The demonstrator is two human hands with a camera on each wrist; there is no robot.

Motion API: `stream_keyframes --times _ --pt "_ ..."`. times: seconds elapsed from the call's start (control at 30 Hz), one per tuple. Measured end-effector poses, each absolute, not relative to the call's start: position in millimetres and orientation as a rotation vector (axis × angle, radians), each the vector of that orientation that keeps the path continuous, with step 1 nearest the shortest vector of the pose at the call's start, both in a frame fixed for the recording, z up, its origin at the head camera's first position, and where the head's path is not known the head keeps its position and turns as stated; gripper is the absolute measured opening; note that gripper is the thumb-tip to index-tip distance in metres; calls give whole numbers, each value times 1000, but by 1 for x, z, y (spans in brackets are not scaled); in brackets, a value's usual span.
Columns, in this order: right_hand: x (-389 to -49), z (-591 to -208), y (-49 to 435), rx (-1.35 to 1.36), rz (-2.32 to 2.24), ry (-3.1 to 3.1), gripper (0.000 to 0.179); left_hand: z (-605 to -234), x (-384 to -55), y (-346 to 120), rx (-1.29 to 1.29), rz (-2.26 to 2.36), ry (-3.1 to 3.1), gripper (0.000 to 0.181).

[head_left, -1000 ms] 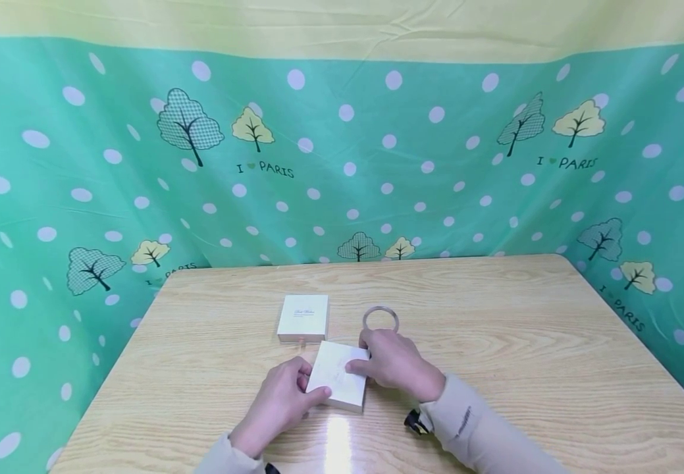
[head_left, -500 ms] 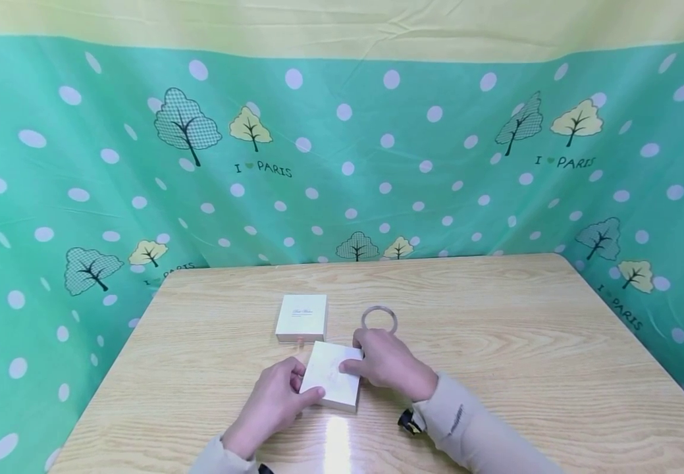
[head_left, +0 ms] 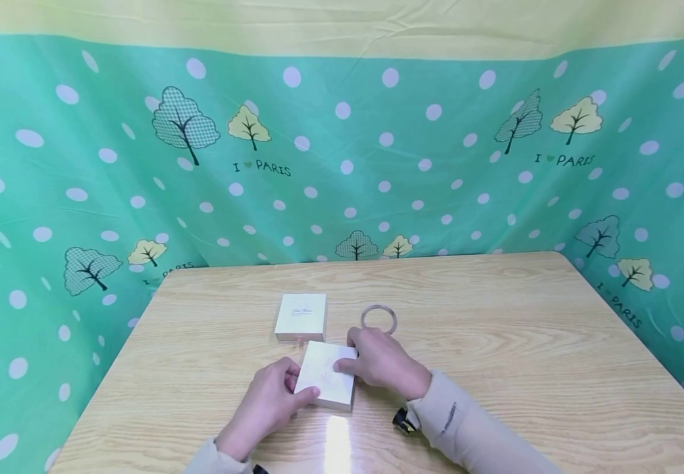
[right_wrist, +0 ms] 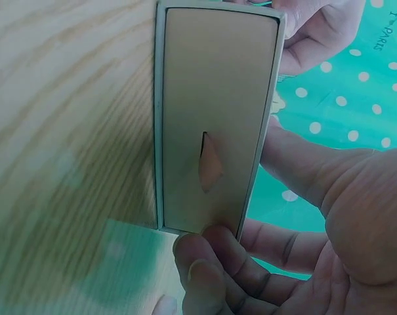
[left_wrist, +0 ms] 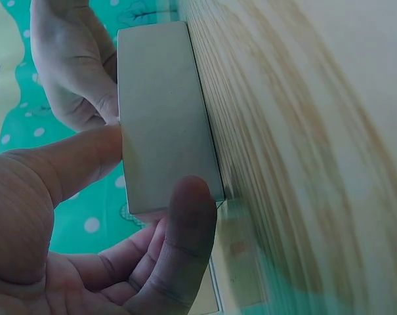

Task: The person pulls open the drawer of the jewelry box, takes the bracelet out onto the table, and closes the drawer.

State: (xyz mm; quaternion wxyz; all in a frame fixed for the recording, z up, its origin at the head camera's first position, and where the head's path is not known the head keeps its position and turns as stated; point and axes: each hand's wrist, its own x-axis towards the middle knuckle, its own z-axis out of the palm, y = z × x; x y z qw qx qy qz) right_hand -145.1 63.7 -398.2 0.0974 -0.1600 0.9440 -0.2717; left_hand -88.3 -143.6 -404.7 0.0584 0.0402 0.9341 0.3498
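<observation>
A small white drawer-style gift box (head_left: 325, 388) lies at an angle near the table's front, between both hands. My left hand (head_left: 270, 395) grips its left front corner, thumb on the lid and fingers curled against the side. On the far right corner my right hand (head_left: 386, 362) holds it too, thumb across the top. In the right wrist view, the drawer front (right_wrist: 218, 72) sits flush in its sleeve, with a peach ribbon tab (right_wrist: 210, 167) poking from it. The left wrist view shows a plain side wall (left_wrist: 162, 118).
A second white box (head_left: 301, 316) with small printed lettering stands just behind, a ribbon tab at its front. Behind my right hand lies a grey ring (head_left: 379, 308), perhaps a bangle or tape roll. A polka-dot curtain (head_left: 342, 138) hangs beyond the wooden table (head_left: 496, 309).
Both hands have shifted a little to the left together with the held gift box. Their hold looks the same. The second box and the ring stay in place.
</observation>
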Motion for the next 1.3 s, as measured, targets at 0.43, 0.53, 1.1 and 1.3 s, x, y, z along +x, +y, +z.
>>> stream_keyframes --times 0.43,0.53,1.1,1.3 --pt "-146 -399 56 -486 -842 2790 43 -405 -86 -149 86 1064 2851 43" --pt "-145 -398 54 -481 -858 2790 45 -406 -86 -151 81 1064 2855 43" --pt "-146 -401 49 -596 -869 2811 36 -405 -84 -156 46 1068 2854 41" --pt "-147 -402 46 -600 -869 2816 37 -405 -84 -158 34 1058 2864 40"
